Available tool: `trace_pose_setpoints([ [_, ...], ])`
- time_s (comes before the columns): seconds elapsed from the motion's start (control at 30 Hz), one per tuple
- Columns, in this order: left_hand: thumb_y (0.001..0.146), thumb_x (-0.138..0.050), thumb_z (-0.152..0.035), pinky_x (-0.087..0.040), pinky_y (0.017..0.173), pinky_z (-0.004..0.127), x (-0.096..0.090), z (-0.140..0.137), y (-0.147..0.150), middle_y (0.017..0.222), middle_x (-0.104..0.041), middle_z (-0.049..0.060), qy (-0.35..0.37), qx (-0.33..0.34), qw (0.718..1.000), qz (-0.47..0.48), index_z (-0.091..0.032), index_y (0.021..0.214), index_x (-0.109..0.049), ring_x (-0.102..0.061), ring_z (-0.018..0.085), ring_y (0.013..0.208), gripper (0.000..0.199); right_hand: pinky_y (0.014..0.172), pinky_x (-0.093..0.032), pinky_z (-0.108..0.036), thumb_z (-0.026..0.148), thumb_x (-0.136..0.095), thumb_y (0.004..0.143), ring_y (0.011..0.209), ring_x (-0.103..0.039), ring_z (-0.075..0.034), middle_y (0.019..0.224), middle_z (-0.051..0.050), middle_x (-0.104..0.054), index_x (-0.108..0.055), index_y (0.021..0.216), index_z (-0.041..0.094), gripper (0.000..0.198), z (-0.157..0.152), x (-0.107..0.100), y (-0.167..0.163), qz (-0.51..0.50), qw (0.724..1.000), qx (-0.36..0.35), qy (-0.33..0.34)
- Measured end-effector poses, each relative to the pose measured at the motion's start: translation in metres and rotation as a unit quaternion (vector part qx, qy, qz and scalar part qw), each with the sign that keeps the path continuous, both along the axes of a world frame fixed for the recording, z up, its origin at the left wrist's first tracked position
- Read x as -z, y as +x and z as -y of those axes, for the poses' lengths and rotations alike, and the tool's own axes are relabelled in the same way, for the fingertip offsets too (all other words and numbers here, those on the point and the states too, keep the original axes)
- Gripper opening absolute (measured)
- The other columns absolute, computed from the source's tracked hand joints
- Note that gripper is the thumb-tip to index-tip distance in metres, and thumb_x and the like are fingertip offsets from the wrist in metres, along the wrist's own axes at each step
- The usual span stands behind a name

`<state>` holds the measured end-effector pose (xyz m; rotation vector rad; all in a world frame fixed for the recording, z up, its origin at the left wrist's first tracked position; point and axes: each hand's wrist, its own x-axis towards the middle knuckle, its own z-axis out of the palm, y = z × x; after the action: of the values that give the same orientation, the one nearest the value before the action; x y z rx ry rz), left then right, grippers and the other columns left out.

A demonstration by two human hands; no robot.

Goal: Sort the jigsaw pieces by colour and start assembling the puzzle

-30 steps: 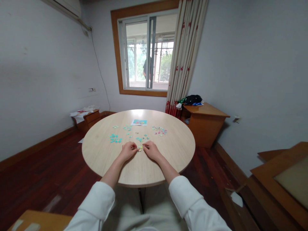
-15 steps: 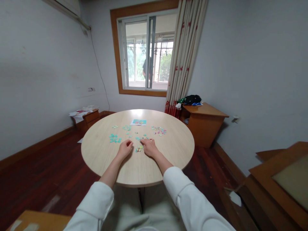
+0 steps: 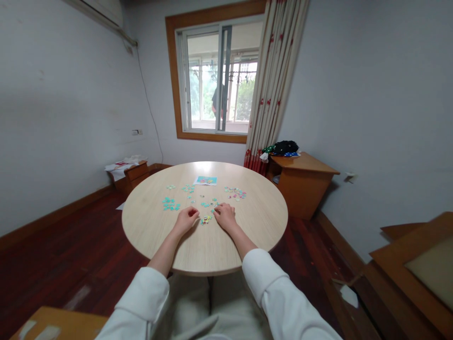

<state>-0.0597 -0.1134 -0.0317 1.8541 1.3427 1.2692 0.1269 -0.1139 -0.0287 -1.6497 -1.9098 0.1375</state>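
My left hand (image 3: 187,220) rests on the round table with its fingers curled into a pinch; whatever is between them is too small to make out. My right hand (image 3: 225,216) is closed, thumb and fingertips together on a small puzzle piece (image 3: 213,211). Between my hands lies a small cluster of yellow and multicoloured puzzle pieces (image 3: 205,220). Just beyond the right fingertips are several teal pieces (image 3: 205,205). A group of teal pieces (image 3: 171,204) lies left of my left hand, and pink and mixed pieces (image 3: 236,193) sit farther to the right.
A picture card (image 3: 206,181) lies toward the far side of the table (image 3: 148,231). More pale green pieces (image 3: 188,188) are spread before it. A wooden cabinet (image 3: 300,184) with cloths stands behind right; a low stand (image 3: 136,172) with papers is at left.
My right hand has drawn back slightly toward me and to the right from the teal pieces, its fingers now more curled. My left hand stays nearly in place. The view has shifted slightly.
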Motion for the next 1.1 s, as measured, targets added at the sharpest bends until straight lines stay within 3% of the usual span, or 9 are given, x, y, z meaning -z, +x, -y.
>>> trace_pose_setpoints([
  [0.47,0.065,-0.053,-0.033,-0.041,0.062,0.029,-0.0003,-0.0001,0.0005,0.060,-0.060,0.003,-0.010,-0.008,1.000,-0.002,-0.016,0.061,-0.059,-0.053,0.016,0.060,0.018,0.088,-0.027,-0.036,0.025,-0.056,0.082,0.105,-0.048,-0.022,0.109,-0.008,-0.059,-0.063,0.099,0.019,0.020,0.0015,-0.0030,-0.0007,-0.003,0.999,0.004,-0.033],
  [0.93,0.065,-0.054,-0.029,-0.042,0.062,0.029,-0.0036,0.0035,0.0021,0.059,-0.061,0.003,-0.010,-0.014,1.000,0.003,-0.016,0.059,-0.059,-0.054,0.016,0.059,0.015,0.086,-0.028,-0.035,0.028,-0.061,0.078,0.102,-0.048,-0.021,0.105,-0.007,-0.059,-0.063,0.091,0.019,0.015,-0.0003,-0.0006,-0.0002,-0.020,0.999,0.012,-0.027],
  [1.1,0.065,-0.054,-0.030,-0.042,0.062,0.030,-0.0011,0.0004,0.0007,0.060,-0.062,0.003,-0.003,-0.019,1.000,-0.006,-0.016,0.060,-0.060,-0.055,0.017,0.060,0.016,0.085,-0.030,-0.034,0.022,-0.065,0.072,0.095,-0.051,-0.019,0.093,-0.004,-0.063,-0.063,0.082,0.019,0.010,-0.0007,0.0001,0.0018,-0.090,0.996,-0.003,-0.006],
])
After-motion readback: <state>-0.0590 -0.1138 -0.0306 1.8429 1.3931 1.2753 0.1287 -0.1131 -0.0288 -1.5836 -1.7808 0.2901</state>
